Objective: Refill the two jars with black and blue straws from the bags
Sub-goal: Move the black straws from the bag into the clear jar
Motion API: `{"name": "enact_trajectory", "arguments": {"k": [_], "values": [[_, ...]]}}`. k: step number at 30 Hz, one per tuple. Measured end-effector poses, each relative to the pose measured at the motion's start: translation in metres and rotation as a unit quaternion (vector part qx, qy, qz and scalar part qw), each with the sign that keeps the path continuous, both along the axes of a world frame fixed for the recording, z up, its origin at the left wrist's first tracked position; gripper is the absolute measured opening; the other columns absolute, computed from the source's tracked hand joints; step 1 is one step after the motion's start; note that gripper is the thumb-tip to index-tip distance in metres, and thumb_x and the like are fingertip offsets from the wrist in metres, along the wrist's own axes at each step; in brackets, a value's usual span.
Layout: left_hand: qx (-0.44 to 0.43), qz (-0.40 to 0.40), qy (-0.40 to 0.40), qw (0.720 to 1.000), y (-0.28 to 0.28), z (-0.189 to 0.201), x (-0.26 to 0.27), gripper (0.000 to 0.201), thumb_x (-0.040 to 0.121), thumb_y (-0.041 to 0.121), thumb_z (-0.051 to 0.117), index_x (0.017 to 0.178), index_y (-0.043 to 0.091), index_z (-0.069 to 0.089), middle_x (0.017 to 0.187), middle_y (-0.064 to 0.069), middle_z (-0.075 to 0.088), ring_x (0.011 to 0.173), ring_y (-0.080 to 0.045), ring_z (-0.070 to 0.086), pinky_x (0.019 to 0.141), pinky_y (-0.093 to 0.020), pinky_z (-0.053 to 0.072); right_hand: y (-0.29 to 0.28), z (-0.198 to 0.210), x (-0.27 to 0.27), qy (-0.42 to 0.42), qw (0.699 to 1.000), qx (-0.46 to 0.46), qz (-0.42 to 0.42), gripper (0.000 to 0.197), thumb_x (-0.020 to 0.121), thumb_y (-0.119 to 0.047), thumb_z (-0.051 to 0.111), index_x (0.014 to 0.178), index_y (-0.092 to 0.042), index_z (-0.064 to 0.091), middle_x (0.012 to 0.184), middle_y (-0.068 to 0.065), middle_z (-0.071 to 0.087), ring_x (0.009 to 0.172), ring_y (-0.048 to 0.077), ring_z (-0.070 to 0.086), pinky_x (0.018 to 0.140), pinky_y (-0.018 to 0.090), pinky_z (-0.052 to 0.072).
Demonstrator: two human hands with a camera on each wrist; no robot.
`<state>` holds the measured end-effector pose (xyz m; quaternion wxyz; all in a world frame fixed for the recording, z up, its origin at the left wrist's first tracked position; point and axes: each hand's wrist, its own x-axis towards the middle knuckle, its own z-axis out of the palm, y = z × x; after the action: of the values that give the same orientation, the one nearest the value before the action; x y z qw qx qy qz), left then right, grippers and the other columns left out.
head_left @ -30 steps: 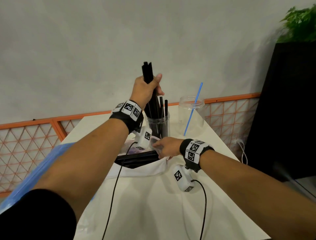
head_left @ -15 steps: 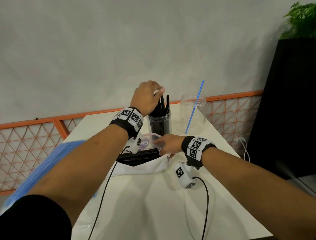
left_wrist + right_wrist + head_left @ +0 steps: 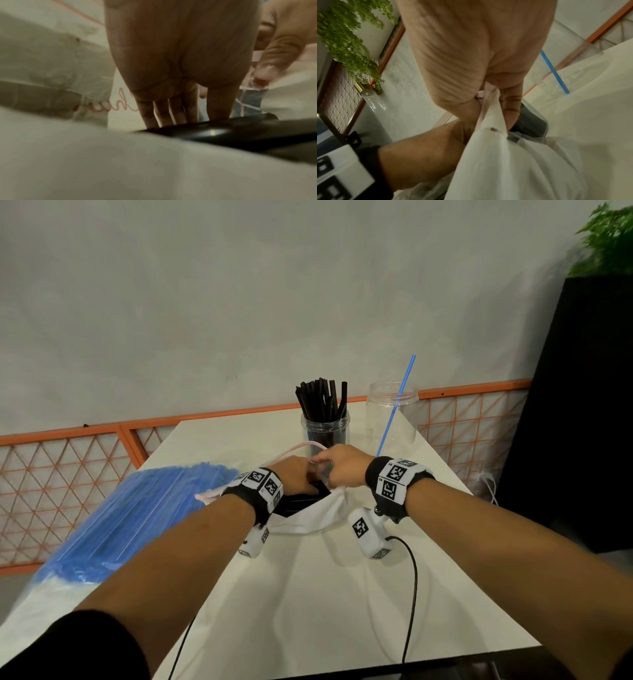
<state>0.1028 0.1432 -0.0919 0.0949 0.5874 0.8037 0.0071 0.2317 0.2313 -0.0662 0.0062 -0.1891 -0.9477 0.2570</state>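
Observation:
A clear jar (image 3: 325, 429) at the table's far side holds several black straws (image 3: 322, 398). Right of it a second clear jar (image 3: 404, 419) holds one blue straw (image 3: 397, 405). In front of them lies a white bag (image 3: 308, 520) with black straws (image 3: 223, 133) inside. My left hand (image 3: 297, 480) reaches into the bag's mouth; its fingers (image 3: 164, 115) are straight and meet the black bundle, tips hidden behind it. My right hand (image 3: 342, 470) pinches the bag's rim (image 3: 491, 112) and holds it up. A bag of blue straws (image 3: 137, 515) lies at the left.
The white table (image 3: 308, 594) ends close behind the jars at an orange lattice rail (image 3: 68, 474) and a grey wall. A black cabinet (image 3: 582, 422) with a green plant (image 3: 609, 241) stands at the right. Camera cables (image 3: 411, 594) trail across the near tabletop.
My left hand lowered a bunch of black straws into the jar, let go, and came down into the white bag. My right hand stayed on the bag's rim.

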Motion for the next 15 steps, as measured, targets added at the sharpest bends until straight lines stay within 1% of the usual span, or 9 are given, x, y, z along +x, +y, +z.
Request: {"name": "enact_trajectory", "arguments": {"k": [3,6,7,9,12,13,15], "values": [[0.014,0.0,-0.003,1.0,0.003,-0.003,-0.004,0.029,0.087,0.024,0.069,0.11,0.006,0.069,0.108,-0.017,0.068,0.101,-0.033,0.062,0.088,-0.035,0.047,0.001,0.0,0.001,0.005,1.0,-0.01,0.001,0.061,0.082,-0.002,0.059,0.14,-0.017,0.046,0.135,0.006,0.055,0.121,0.023,0.052,0.088,0.02,0.041],[0.01,0.003,0.001,1.0,0.005,-0.008,-0.003,0.029,0.088,0.024,0.068,0.112,0.007,0.069,0.11,-0.016,0.068,0.102,-0.032,0.062,0.09,-0.037,0.048,0.0,0.0,0.002,0.004,1.0,-0.005,0.005,0.061,0.084,-0.002,0.058,0.141,-0.017,0.044,0.137,0.006,0.053,0.122,0.024,0.051,0.096,0.025,0.042],[0.013,0.006,0.005,1.0,0.005,-0.01,-0.003,0.029,0.089,0.024,0.067,0.113,0.008,0.068,0.111,-0.016,0.068,0.103,-0.032,0.062,0.09,-0.037,0.048,0.0,0.0,0.002,0.002,1.0,-0.003,0.006,0.062,0.084,-0.002,0.058,0.142,-0.017,0.044,0.137,0.006,0.053,0.123,0.023,0.05,0.097,0.026,0.042],[0.024,0.011,0.012,1.0,0.005,-0.014,-0.002,0.031,0.09,0.024,0.065,0.116,0.008,0.065,0.114,-0.015,0.068,0.104,-0.031,0.062,0.09,-0.037,0.048,0.0,-0.001,0.002,0.002,1.0,-0.01,0.004,0.063,0.083,-0.001,0.059,0.142,-0.017,0.044,0.136,0.006,0.054,0.122,0.023,0.051,0.094,0.024,0.042],[0.06,0.003,0.017,0.998,0.004,-0.015,-0.005,0.032,0.088,0.022,0.068,0.117,0.008,0.064,0.112,-0.013,0.068,0.101,-0.029,0.062,0.082,-0.03,0.044,0.002,-0.001,0.003,0.013,1.0,-0.011,-0.006,0.061,0.083,0.0,0.058,0.141,-0.018,0.046,0.135,0.006,0.054,0.12,0.022,0.052,0.086,0.021,0.041],[0.07,0.0,0.015,0.997,0.003,-0.015,-0.006,0.032,0.088,0.021,0.068,0.116,0.008,0.063,0.111,-0.012,0.068,0.098,-0.026,0.061,0.08,-0.029,0.041,0.003,-0.001,0.004,0.017,1.0,-0.007,-0.007,0.06,0.083,-0.001,0.058,0.14,-0.017,0.047,0.136,0.006,0.054,0.12,0.023,0.052,0.085,0.021,0.041],[0.082,-0.003,0.006,0.997,-0.001,-0.014,-0.006,0.029,0.088,0.018,0.068,0.115,0.011,0.063,0.109,-0.009,0.067,0.09,-0.02,0.056,0.078,-0.025,0.036,0.005,0.0,0.004,0.022,1.0,-0.006,-0.011,0.059,0.083,-0.003,0.058,0.14,-0.015,0.047,0.137,0.006,0.053,0.121,0.022,0.051,0.088,0.021,0.041]]}}
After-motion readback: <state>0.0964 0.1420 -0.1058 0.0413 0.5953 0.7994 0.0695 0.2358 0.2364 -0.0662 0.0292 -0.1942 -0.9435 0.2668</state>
